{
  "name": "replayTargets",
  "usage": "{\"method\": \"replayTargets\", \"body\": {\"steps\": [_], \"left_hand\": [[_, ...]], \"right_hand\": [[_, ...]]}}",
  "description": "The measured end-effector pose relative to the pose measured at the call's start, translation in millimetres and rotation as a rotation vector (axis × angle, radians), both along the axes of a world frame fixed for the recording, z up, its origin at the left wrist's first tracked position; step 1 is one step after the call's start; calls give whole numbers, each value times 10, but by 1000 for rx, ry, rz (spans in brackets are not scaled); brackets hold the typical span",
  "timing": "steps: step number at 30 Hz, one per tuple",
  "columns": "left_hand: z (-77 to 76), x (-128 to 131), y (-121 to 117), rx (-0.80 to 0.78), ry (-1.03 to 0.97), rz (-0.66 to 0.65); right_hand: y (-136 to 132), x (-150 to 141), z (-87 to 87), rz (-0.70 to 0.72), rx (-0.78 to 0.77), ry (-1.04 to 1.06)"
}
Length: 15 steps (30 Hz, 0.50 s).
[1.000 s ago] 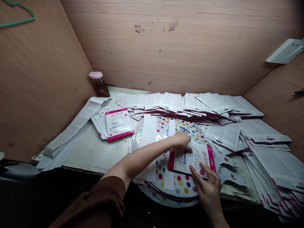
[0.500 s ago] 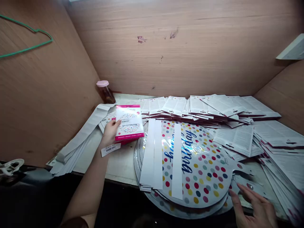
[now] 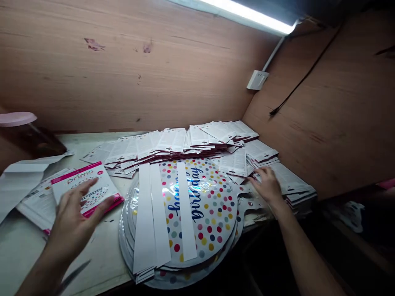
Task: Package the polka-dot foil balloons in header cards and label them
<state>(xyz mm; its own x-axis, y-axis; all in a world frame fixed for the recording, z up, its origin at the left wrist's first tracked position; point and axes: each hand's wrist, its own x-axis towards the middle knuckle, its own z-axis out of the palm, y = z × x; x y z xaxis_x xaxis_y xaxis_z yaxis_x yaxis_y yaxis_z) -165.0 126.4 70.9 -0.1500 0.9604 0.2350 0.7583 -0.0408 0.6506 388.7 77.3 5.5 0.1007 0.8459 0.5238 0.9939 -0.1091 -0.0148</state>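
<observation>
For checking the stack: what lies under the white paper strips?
The strips lie on dotted foil balloons, with lettering showing between them; the printing directly beneath is covered.

Wood-veneer wall panels point(image 3: 123, 78) enclose the counter point(image 3: 105, 250). Above, a fluorescent tube light point(image 3: 249, 14); at the panel corner, a white wall socket point(image 3: 257, 79); at right, a black cable point(image 3: 305, 70); far left, a pink-lidded jar point(image 3: 27, 133).

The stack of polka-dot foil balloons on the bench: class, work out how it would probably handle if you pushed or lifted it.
The flat foil balloons look thin, so probably light and floppy. Their glossy faces likely slide on each other, so a push could fan the stack. The white paper strips lying on top would probably slip off.
</observation>
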Motion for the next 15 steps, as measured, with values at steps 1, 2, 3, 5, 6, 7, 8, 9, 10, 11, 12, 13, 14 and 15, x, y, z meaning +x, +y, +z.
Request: {"method": "replayTargets", "body": {"steps": [1, 2, 3, 5, 6, 7, 8, 9, 10, 11, 12, 13, 14, 15], "left_hand": [[34, 149, -92, -24, -53, -95], [52, 286, -174, -32, -91, -186], [53, 399, -244, -33, -109, -262], [8, 522, -338, -8, -93, -366], [-34, 524, -367, 1, -72, -386], [-88, 488, -387, 3, -52, -393], [-153, 421, -401, -2, -40, -393], [-225, 332, -412, -19, -35, -389], [-303, 233, -422, -43, -42, -375], [-382, 136, -431, -73, -63, -356], [-455, 54, -440, -107, -99, -328], [-518, -6, -448, -140, -148, -294], [-563, -37, -456, -172, -202, -262], [-586, -38, -462, -200, -252, -237]], "right_hand": [[139, 35, -48, 44, -85, -28], [275, 40, -103, 100, -160, -54], [402, 32, -157, 155, -217, -76], [605, 39, -236, 238, -324, -120], [673, 76, -251, 263, -365, -138], [715, 142, -250, 280, -397, -153], [731, 229, -235, 291, -420, -167], [722, 330, -212, 300, -437, -179], [690, 431, -186, 310, -450, -190], [641, 520, -163, 323, -460, -201], [584, 589, -149, 337, -466, -211], [527, 631, -146, 351, -469, -221], [480, 643, -156, 364, -469, -229], [450, 629, -178, 375, -464, -236]]}}
